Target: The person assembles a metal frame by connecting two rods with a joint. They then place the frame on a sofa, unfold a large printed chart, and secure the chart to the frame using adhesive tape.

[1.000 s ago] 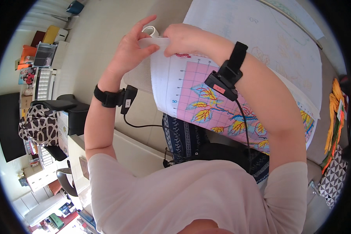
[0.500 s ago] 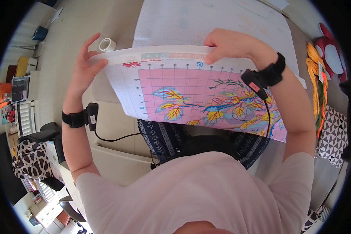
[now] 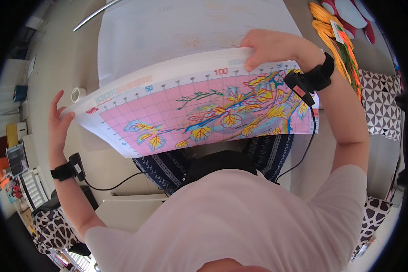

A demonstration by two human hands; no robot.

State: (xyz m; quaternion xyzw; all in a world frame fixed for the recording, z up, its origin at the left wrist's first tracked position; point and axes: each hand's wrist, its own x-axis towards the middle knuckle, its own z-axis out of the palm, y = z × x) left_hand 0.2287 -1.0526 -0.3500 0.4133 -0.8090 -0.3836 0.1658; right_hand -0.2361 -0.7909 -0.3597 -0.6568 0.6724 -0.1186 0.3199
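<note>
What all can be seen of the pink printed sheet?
The pink printed sheet is broad, flexible, fabric or paper, I cannot tell which. Its field carries a grid and yellow, blue and red leaves on branches, with a white border. It is spread open near the lap, its upper edge bowed; the left hand pinches its upper left corner, the right hand grips farther along that edge.

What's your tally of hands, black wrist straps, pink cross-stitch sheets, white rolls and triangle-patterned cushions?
Left hand and right hand: 2
Black wrist straps: 2
Pink cross-stitch sheet: 1
White roll: 1
Triangle-patterned cushion: 1
Total: 7
</note>
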